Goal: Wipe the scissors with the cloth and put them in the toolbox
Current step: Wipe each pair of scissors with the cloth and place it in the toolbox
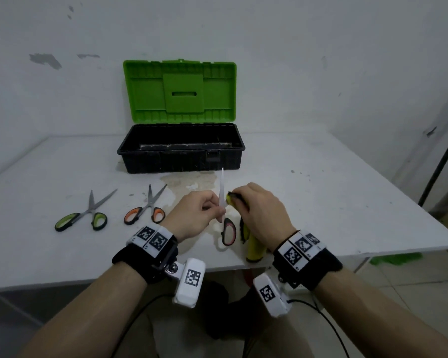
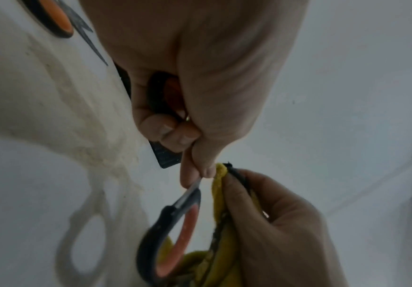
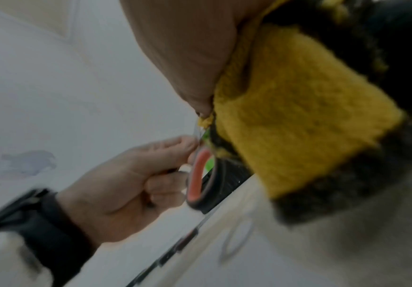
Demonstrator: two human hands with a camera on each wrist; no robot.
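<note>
Head view, taking the open toolbox (image 1: 180, 148) as your landmark: to the front-left of it lie the green-handled scissors (image 1: 84, 217), and nearer its front the orange-handled scissors (image 1: 146, 209), both flat on the white table (image 1: 321, 202) and, by the look of it, not yet wiped. Just in front of the toolbox, your left hand (image 1: 194, 214) has its fingers curled into a pinch on the red-handled scissors (image 1: 226, 223), blade tip up toward the box and one handle loop hanging free. Right of that, your right hand (image 1: 259, 213) is closed round the yellow cloth (image 1: 252, 244), pressed against the blade.

Your left-hand pinch sits on bare metal close to the cloth; I judge that a hard stroke could twist the blade in it, nick a fingertip or drop the scissors. The loose loop could also snag the hanging cloth.
</note>
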